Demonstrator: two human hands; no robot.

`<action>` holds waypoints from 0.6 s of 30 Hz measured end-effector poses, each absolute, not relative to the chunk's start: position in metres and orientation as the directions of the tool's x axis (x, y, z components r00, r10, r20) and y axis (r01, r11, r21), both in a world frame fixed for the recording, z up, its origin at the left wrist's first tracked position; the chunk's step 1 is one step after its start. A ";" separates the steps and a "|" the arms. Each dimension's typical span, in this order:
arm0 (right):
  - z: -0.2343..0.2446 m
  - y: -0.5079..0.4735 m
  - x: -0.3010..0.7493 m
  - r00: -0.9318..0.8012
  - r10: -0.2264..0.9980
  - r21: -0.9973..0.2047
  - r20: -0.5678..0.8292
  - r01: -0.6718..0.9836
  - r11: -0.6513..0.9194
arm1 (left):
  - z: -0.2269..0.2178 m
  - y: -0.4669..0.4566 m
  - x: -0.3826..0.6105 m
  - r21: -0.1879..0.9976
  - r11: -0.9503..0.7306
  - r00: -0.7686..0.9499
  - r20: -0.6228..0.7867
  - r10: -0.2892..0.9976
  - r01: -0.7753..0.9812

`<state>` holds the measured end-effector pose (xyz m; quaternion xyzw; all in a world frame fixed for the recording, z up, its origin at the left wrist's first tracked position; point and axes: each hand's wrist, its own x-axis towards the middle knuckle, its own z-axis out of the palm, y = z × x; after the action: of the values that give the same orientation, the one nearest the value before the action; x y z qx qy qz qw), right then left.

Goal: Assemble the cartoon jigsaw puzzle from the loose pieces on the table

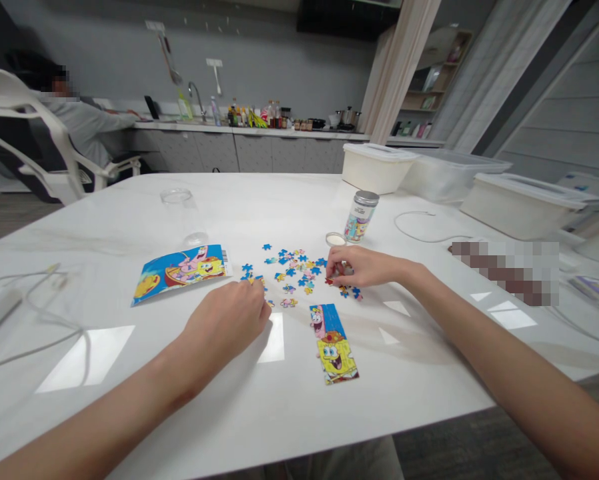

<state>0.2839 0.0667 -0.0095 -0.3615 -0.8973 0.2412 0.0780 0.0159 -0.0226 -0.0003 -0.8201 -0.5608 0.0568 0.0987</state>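
Loose jigsaw puzzle pieces (290, 272), mostly blue with some yellow and pink, lie scattered on the white table. At the right side of this pile, my right hand (359, 265) has its fingers bent down, with a red puzzle piece (329, 281) at the fingertips. My left hand (232, 315) is at the pile's left edge, its fingers curled over pieces; what they grip is hidden. Nearer to me lies a joined strip of puzzle (333, 347) showing a yellow and a pink cartoon character. A glossy picture sheet (182, 272) with cartoon art rests beyond my left hand.
A printed can (361, 217) with a silver lid stands behind my right hand, beside a round lid (336, 239). A clear jar (182, 217) is at the left. White bins (377, 167) line the far right. Cables (34, 347) lie leftward. Someone in grey (92, 127) sits at the counter.
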 end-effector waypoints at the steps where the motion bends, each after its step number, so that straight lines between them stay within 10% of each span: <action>1: -0.010 0.067 0.284 -0.729 0.684 -0.487 -0.034 0.609 0.626 | 0.000 -0.023 0.016 -0.228 -0.349 0.361 0.014 0.932 0.909; 18: -0.006 0.064 0.287 -0.704 0.708 -0.415 -0.054 0.661 0.625 | 0.000 -0.002 -0.005 -0.372 -0.338 0.352 -0.033 0.936 0.864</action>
<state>0.2866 0.0637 -0.0059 -0.3804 -0.8996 0.2065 0.0572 -0.0052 -0.0018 -0.0005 -0.8089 -0.5563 0.1212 0.1469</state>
